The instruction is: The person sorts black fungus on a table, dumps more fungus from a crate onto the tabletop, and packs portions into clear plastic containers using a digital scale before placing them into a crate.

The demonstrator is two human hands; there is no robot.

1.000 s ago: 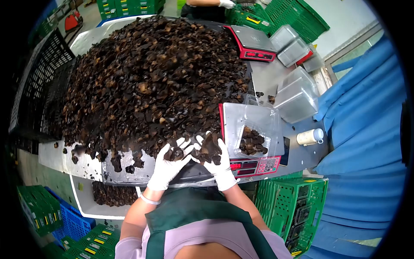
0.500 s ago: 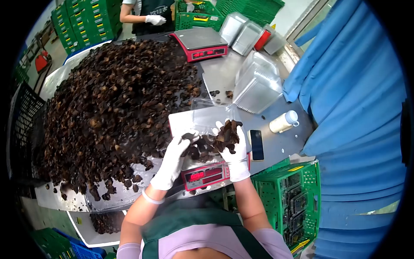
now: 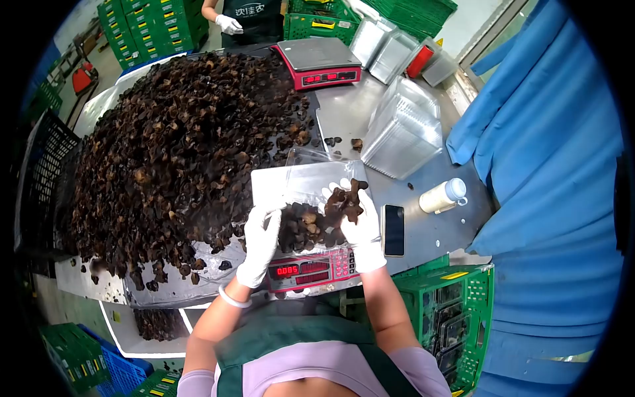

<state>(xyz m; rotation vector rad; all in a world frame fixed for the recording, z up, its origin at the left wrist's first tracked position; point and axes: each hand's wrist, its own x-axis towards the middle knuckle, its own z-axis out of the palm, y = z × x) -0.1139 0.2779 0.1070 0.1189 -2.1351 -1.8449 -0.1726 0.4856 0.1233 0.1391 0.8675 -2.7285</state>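
My right hand (image 3: 365, 231), in a white glove, is closed around a clump of dark brown wood ear mushrooms (image 3: 346, 202). More wood ears (image 3: 305, 228) lie just left of it, over the scale. A clear plastic box (image 3: 316, 175) rests on the scale's pan, its open lid toward the far side. At the left of these pieces is my gloved left hand (image 3: 260, 238), thumb and fingers apart, with nothing visible in it. The red-fronted scale (image 3: 309, 272) has lit digits that seem to read 0.085.
A large heap of wood ears (image 3: 178, 145) covers the left of the table. Stacked clear boxes (image 3: 405, 129), a phone (image 3: 393, 229) and a bottle (image 3: 442, 196) stand right. Another scale (image 3: 324, 63) and a co-worker's gloved hand (image 3: 229, 24) are beyond. A green crate (image 3: 479, 311) holds filled boxes.
My left hand has let go of the dark piece it held and drawn slightly left. The reading rose from about 0.060 to 0.085. My right hand still grips its clump. The view has shifted slightly.
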